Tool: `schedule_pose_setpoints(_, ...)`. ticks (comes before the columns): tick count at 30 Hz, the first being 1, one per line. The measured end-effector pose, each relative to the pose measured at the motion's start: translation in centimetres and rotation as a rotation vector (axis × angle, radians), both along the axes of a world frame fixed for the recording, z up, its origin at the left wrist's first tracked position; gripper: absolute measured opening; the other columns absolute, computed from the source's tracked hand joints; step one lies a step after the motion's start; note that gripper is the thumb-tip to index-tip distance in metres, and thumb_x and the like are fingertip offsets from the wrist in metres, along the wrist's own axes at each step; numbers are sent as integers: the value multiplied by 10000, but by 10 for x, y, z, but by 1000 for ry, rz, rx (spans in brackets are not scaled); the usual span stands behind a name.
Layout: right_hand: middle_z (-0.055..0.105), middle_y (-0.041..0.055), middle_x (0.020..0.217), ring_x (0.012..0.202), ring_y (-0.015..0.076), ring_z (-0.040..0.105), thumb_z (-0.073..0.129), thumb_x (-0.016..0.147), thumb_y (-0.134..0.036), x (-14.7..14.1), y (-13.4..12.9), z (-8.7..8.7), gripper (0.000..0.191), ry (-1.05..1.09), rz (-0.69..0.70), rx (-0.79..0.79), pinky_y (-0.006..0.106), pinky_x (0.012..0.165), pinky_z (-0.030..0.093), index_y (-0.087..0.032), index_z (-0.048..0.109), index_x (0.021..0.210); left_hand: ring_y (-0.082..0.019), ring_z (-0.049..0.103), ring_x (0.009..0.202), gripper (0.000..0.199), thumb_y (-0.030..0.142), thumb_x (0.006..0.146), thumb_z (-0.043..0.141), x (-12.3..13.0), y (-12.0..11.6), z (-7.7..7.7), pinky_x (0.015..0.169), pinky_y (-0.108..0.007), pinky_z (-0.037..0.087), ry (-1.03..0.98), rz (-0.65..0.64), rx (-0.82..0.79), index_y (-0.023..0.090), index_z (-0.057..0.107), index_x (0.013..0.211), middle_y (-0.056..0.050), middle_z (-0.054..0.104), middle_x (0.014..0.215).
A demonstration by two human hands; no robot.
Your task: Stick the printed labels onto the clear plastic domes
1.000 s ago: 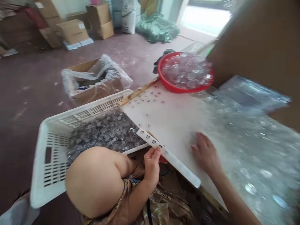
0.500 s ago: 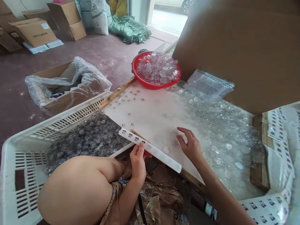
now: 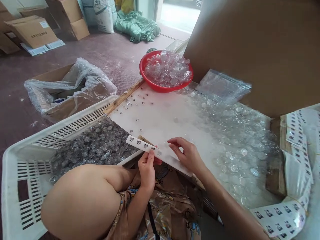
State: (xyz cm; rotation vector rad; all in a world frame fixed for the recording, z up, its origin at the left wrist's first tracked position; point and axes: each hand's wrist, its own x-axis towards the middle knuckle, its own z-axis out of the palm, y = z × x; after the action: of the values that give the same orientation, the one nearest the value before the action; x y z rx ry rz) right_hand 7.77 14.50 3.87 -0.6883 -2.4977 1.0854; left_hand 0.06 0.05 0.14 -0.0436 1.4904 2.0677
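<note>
My left hand (image 3: 147, 170) grips a white sticker strip (image 3: 142, 144) printed with small panda faces, thumb on top and fingers underneath. The strip slants across the table's near edge, its printed end toward the left. My right hand (image 3: 188, 155) is just above the strip's plain right part, thumb and fingers curled close together. Whatever is between those fingertips is too clear or small to make out. Loose clear round discs (image 3: 233, 168) cover the right side of the white table (image 3: 160, 116). Several panda stickers (image 3: 137, 119) dot its left side.
A red basin (image 3: 160, 88) heaped with clear discs stands at the table's back. At left, a white plastic crate (image 3: 15, 156) contains many dark-printed clear pieces (image 3: 95, 143). A large cardboard sheet (image 3: 250, 60) rises behind. More sticker sheets (image 3: 278, 216) lie at right.
My right hand has moved left from over the table to above the strip. My left hand keeps its hold on the strip, nearly unmoved. The view has shifted slightly.
</note>
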Motion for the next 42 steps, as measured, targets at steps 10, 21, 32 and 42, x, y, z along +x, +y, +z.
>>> schedule_pose_setpoints(10, 667, 82, 1115, 1013, 250, 599, 602, 853, -107, -12, 21, -34, 313, -160, 280, 282, 432, 882, 525, -244, 666, 1128, -92, 538, 504, 422, 506, 748, 742, -7, -1, 0, 482, -207, 460, -58, 117, 68, 120, 775, 915, -27, 678, 667)
schedule_pose_setpoints(21, 652, 93, 1034, 829, 193, 634, 575, 883, -245, -4, 42, -33, 253, -9, 30, 170, 367, 756, 551, -208, 628, 1128, -84, 522, 484, 440, 507, 701, 776, -8, 0, 2, 471, -207, 461, -101, 127, 83, 118, 778, 905, -22, 678, 649)
schedule_pose_setpoints(32, 674, 69, 1000, 784, 147, 665, 586, 797, -229, -44, 75, -45, 198, 74, -115, -101, 321, 755, 565, -197, 637, 986, -84, 517, 481, 442, 498, 684, 793, -8, 1, 2, 466, -204, 457, -107, 132, 106, 109, 781, 893, -15, 656, 618)
schedule_pose_setpoints(42, 705, 46, 983, 853, 185, 659, 633, 752, -193, -26, 85, -56, 247, -25, -158, 0, 363, 787, 533, -214, 622, 997, -89, 527, 492, 422, 497, 718, 769, -8, 1, -2, 477, -206, 470, -106, 109, 101, 116, 783, 898, -17, 662, 622)
